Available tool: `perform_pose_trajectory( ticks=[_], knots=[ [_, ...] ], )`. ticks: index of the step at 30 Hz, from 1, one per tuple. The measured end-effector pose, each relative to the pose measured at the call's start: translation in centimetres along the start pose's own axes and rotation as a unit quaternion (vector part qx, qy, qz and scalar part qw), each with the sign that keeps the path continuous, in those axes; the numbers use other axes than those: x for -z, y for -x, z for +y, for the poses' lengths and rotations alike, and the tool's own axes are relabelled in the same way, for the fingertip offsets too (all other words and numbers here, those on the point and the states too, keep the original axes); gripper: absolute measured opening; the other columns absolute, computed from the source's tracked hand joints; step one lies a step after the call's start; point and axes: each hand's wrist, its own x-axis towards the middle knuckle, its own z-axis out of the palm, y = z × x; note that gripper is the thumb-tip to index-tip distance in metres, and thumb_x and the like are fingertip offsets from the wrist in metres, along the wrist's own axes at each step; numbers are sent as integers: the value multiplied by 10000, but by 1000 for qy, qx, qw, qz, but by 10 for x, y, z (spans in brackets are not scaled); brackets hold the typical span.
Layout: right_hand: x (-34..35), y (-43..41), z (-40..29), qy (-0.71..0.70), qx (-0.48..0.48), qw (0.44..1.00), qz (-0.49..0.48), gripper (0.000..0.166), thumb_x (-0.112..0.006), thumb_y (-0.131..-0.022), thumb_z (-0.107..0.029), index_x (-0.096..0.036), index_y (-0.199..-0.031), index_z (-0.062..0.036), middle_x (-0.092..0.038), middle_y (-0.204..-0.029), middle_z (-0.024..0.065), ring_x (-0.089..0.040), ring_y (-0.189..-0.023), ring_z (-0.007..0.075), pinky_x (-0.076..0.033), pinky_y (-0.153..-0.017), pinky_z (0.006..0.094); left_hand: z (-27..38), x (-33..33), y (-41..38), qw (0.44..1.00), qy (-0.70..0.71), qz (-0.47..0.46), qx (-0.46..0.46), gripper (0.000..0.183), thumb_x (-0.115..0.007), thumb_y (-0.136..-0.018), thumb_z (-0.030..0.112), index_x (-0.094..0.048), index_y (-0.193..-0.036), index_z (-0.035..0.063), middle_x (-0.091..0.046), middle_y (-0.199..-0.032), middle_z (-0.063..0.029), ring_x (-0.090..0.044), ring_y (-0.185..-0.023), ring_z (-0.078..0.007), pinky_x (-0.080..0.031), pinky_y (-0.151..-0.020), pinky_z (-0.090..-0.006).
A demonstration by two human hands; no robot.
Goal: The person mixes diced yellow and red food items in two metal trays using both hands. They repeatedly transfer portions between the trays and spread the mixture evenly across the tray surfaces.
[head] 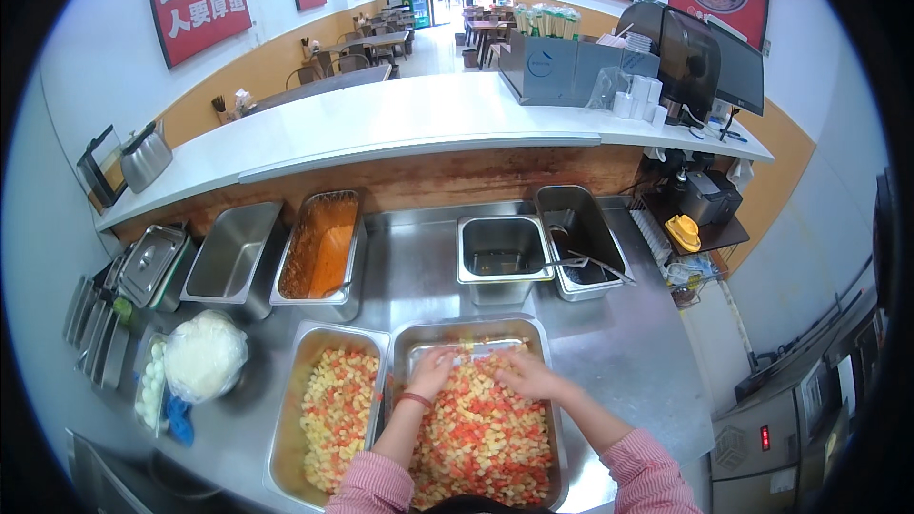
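A deep stainless steel pan (pixel 471 325) stands right before me, heaped with diced orange-red and pale yellow vegetables (pixel 485 435). My left hand (pixel 435 368), with a red band at the wrist, reaches into its far left part. Across from it, my right hand (pixel 527 373) touches the dice at the far right. Both hands' fingertips are blurred or partly sunk among the pieces, so what they hold is unclear. Bare metal shows at the pan's far end. A narrower steel pan (pixel 285 400) to the left contains a similar diced mix (pixel 339 407).
Behind are a pan of orange sauce (pixel 332 257), an empty-looking steel pan (pixel 232 257), and two dark-liquid containers (pixel 503 246) with ladles. A plastic-wrapped white mass (pixel 207 357) and a tray of peeled eggs (pixel 152 385) lie left. A white counter (pixel 400 111) spans the back.
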Motion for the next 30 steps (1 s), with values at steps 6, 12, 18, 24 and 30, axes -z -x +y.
perform_pose_trajectory(
  ticks=[6, 12, 18, 24, 30],
  knots=[
    [-30, -24, 23, 46, -143, 985, 85, 459, -416, -782, -373, -436, -1073, -18, -430, -1095, 232, -406, -1025, 350, -292, -879, 417, -47, -20, -13, 986, -153, 52, 49, 354, -393, -756, 297, -561, -830, -6, -511, -914, -245, -476, -861, -378, -373, -759, -433],
    [-48, -44, 6, -221, -225, 948, 43, 504, -331, -829, -397, -401, -1114, 12, -452, -1107, 151, -448, -1002, 214, -359, -832, 313, -27, -18, -23, 989, -40, -46, 135, 455, -305, -800, 381, -571, -870, 19, -542, -897, -215, -493, -901, -342, -373, -788, -389],
    [-58, -60, 3, -433, -241, 868, -26, 541, -318, -843, -413, -272, -1222, -29, -340, -1232, 112, -338, -1119, 208, -310, -892, 337, -62, -28, -35, 953, 191, -100, 214, 492, -338, -808, 408, -451, -1104, 31, -480, -1089, -164, -438, -1030, -261, -355, -830, -326],
    [12, -19, -11, -423, -269, 865, 28, 577, -287, -850, -412, -143, -1266, -39, -222, -1296, 107, -277, -1160, 218, -316, -893, 371, 45, 12, -22, 935, 213, -79, 274, 484, -368, -808, 370, -433, -1111, -2, -489, -1091, -143, -480, -973, -251, -368, -810, -315],
    [-24, -65, 53, -162, -178, 958, 158, 472, -279, -838, -369, -529, -945, 17, -550, -904, 206, -502, -929, 309, -372, -801, 359, -35, -21, -56, 984, 50, -19, 169, 439, -360, -799, 367, -534, -971, 3, -543, -961, -185, -500, -938, -288, -366, -805, -335]
  ],
)
